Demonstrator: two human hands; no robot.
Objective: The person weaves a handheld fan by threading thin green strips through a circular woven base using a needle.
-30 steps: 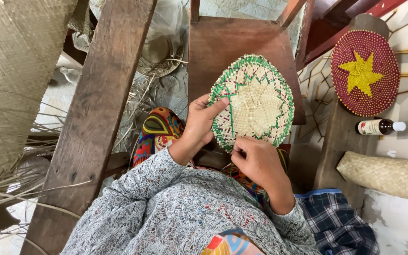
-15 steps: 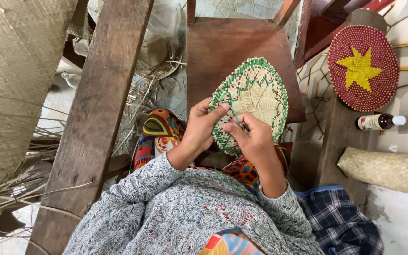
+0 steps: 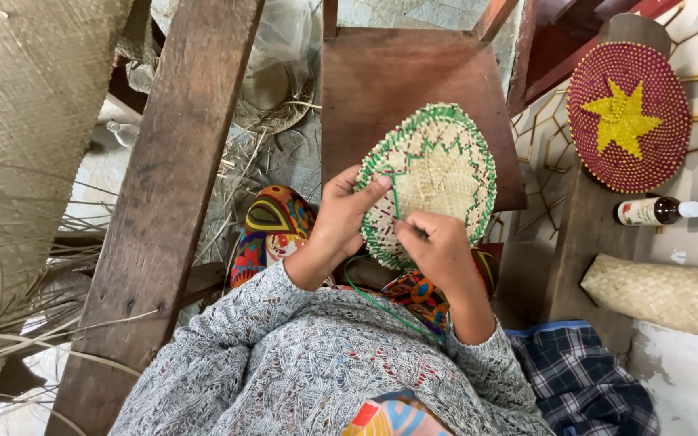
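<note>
A round woven straw mat [image 3: 438, 173] with green zigzag and green edging is held upright over my lap. My left hand [image 3: 341, 214] grips its left edge, thumb lying across the front. My right hand [image 3: 438, 246] pinches a thin green strand [image 3: 373, 299] at the mat's lower middle; the strand loops down across my lap. My grey knitted sleeves and bright patterned skirt fill the lower frame.
A brown wooden chair seat [image 3: 401, 81] lies behind the mat. A thick wooden beam [image 3: 163, 202] runs down the left, beside large woven mats [image 3: 18, 121] and loose straw. At right are a red mat with yellow star [image 3: 628, 117], a small bottle [image 3: 654, 211], a rolled straw tube [image 3: 660, 292] and checked cloth [image 3: 583, 379].
My right hand rose from below the mat's bottom edge onto its front, then drew the green strand down, leaving a loop hanging across my lap. The mat tilted slightly.
</note>
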